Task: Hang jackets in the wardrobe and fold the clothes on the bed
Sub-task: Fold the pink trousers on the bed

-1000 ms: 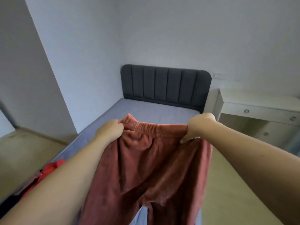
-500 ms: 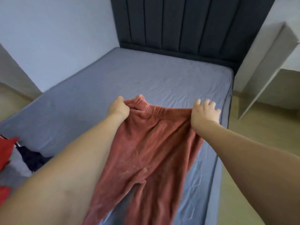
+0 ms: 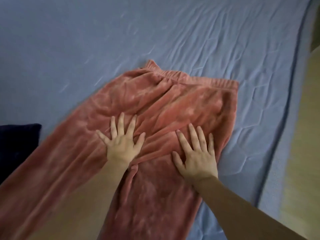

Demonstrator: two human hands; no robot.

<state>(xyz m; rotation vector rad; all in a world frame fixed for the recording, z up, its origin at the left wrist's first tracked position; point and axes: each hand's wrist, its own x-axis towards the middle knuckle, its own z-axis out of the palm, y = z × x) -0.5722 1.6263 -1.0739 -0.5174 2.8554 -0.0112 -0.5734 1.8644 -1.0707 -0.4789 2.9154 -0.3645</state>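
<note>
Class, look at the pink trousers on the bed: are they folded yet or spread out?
Spread out. The pink trousers lie flat on the bed, legs apart, under both open hands.

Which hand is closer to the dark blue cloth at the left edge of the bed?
Left. The left hand lies flat on the pink trousers, on the side toward the dark cloth; the right hand lies flat farther away, toward the bed's right edge.

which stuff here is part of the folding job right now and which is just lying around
In use:
- fuzzy terracotta-pink trousers with an elastic waistband, spread flat
- left hand, fingers spread, pressing on the trousers
- right hand, also flat on them
- bed with a wrinkled blue-grey sheet

Lying about:
- dark navy fabric item at the left edge, apart from both hands
</note>
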